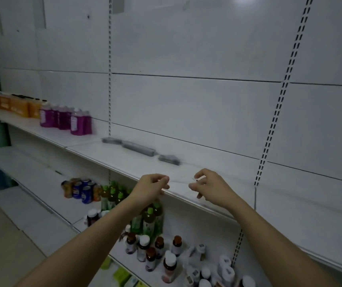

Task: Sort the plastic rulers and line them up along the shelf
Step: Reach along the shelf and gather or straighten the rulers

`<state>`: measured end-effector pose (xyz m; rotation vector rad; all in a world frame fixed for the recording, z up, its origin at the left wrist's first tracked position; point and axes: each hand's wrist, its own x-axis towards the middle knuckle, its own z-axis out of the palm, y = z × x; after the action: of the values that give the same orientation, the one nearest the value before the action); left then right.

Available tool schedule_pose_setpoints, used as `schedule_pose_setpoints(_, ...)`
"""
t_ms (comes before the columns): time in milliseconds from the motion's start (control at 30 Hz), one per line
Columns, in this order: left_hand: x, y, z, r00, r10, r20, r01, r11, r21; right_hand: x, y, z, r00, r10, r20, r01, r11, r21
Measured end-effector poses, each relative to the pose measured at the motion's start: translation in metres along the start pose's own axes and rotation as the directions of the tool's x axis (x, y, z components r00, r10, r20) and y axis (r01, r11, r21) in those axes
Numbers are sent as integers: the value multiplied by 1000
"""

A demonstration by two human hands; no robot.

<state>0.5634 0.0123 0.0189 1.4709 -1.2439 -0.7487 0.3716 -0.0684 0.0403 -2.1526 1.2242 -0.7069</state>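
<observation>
Two bare hands reach to the front edge of the middle shelf (186,198), the reference for all placements.

Far left on this shelf: orange packs (17,105), then purple bottles (71,121) to their right. Toward the shelf's back, left of the hands: three grey bundles of rulers (139,149) lying end to end in a row.

Below the shelf, left: drink cans (81,190); right of them green-capped bottles (145,216); lower still, brown jars with white caps (151,251).

Left hand (151,188): fingers curled, pinching one end of a clear ruler (179,180) over the shelf's front edge. Right hand (207,185): thumb and fingers pinch the other end. Ruler faint, nearly transparent; markings unreadable.
</observation>
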Motion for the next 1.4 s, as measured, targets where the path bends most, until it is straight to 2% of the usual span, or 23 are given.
schedule_pose_setpoints(167, 55, -29, -36, 1000, 12, 13, -14, 995, 103, 76, 2, 23, 995, 83, -61, -74, 988, 133)
schedule_pose_setpoints(367, 142, -60, -73, 999, 25, 42, -35, 966, 256, 173, 5, 55, 985, 113, -129, -87, 978, 188)
schedule_pose_setpoints(467, 191, -74, -85, 995, 39, 92, -78, 877, 474, 212, 10, 62, 978, 153, -145, -128, 978, 166)
schedule_pose_setpoints(567, 236, -85, -91, 990, 59, 129, -125, 794, 595, 246, 17, 59, 966, 168, -198, -149, 983, 105)
schedule_pose_setpoints(700, 279, -107, -94, 980, 44, 196, -165, 734, 659, 272, 20, 61, 955, 201, -217, -191, 979, 63)
schedule_pose_setpoints(867, 320, -127, -93, 947, 117, 299, -307, 603, 736, 306, 20, 75, 945, 218, -242, -210, 976, 60)
schedule_pose_setpoints(1000, 342, -139, -90, 911, 57, 409, -378, 514, 770, 331, 19, 85, 933, 234, -273, -243, 970, 3)
schedule_pose_setpoints(1133, 346, -148, -92, 897, 105, 429, -415, 532, 738, 334, 34, 92, 913, 262, -312, -263, 964, 41)
schedule_pose_setpoints(1267, 344, -148, -93, 898, 152, 414, -422, 567, 707, 331, 45, 96, 928, 253, -274, -285, 955, -82)
schedule_pose_setpoints(1400, 343, -141, -94, 892, 357, 277, -452, 687, 569, 331, 48, 100, 943, 239, -230, -283, 942, -182)
